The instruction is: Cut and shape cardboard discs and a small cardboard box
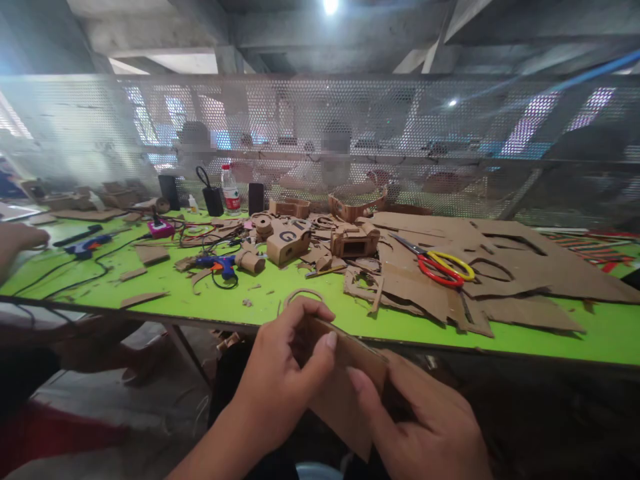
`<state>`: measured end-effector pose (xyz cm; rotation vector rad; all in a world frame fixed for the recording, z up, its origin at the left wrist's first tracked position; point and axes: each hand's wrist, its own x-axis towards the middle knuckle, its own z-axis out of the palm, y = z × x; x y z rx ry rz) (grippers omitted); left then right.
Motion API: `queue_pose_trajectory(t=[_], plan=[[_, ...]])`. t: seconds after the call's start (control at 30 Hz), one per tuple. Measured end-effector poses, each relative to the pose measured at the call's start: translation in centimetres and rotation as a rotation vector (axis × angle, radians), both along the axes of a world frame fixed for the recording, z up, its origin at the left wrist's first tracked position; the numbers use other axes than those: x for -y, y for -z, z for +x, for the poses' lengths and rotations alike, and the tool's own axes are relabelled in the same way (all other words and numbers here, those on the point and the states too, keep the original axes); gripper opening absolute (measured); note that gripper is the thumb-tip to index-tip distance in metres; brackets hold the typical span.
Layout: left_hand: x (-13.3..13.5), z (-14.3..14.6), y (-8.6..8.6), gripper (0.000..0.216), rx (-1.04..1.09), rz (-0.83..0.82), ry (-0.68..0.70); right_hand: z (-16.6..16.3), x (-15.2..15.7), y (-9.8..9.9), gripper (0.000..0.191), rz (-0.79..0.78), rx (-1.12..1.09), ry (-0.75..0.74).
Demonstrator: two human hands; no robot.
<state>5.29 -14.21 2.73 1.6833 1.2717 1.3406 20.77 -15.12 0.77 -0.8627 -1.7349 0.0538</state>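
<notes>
A cardboard piece [345, 393] is held below the near edge of the green table [300, 300], close to the body. It is pinched by the left hand [280, 373], thumb on its face and fingers curled behind its upper edge. Its right side is gripped by the right hand [425, 427], thumb pressed on top. On the table beyond, scissors [443, 265] lie on cut cardboard sheets [500, 267]; a blue glue gun [220, 265] lies farther left.
</notes>
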Motion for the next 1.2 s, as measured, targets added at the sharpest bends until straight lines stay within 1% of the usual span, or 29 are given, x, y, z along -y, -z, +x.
queue_pose_trajectory(t=[0.07,0.17,0.27,0.4,0.53,0.63,0.77,0.83,0.9,1.1,1.2], plan=[[0.1,-0.1,-0.1,0.012,-0.050,-0.015,0.056,0.2,0.1,-0.5,0.020,0.033,0.039,-0.012],[0.1,-0.3,-0.2,0.009,-0.129,-0.015,0.120,0.3,0.3,-0.6,0.021,0.041,0.024,-0.027],[0.1,-0.3,-0.3,0.004,-0.202,-0.009,0.122,0.3,0.4,-0.3,0.019,0.074,0.021,-0.017],[0.3,0.0,-0.2,0.004,-0.282,-0.021,0.112,0.1,0.3,0.4,0.016,0.129,0.044,0.008],[0.1,0.5,0.1,0.006,-0.363,0.002,0.063,-0.2,0.4,1.1,0.017,0.112,0.060,-0.028],[-0.1,0.4,0.2,0.011,-0.379,0.016,0.044,-0.1,0.5,1.3,0.018,0.092,0.032,-0.017],[0.0,-0.1,-0.3,0.017,-0.366,0.006,0.117,0.5,0.7,1.1,0.019,-0.033,-0.007,0.001],[0.1,-0.2,-0.6,0.015,-0.391,0.013,0.145,0.8,0.8,1.0,0.020,-0.088,0.008,-0.007],[0.1,-0.3,-0.7,0.012,-0.420,0.035,0.154,1.0,0.9,1.1,0.018,-0.110,0.041,-0.013],[0.1,-0.3,-0.9,0.009,-0.484,0.022,0.167,0.9,0.7,1.3,0.013,-0.087,0.031,-0.029],[0.0,-0.5,-1.0,0.009,-0.506,0.033,0.189,1.0,0.7,1.2,0.013,-0.080,0.031,-0.047]])
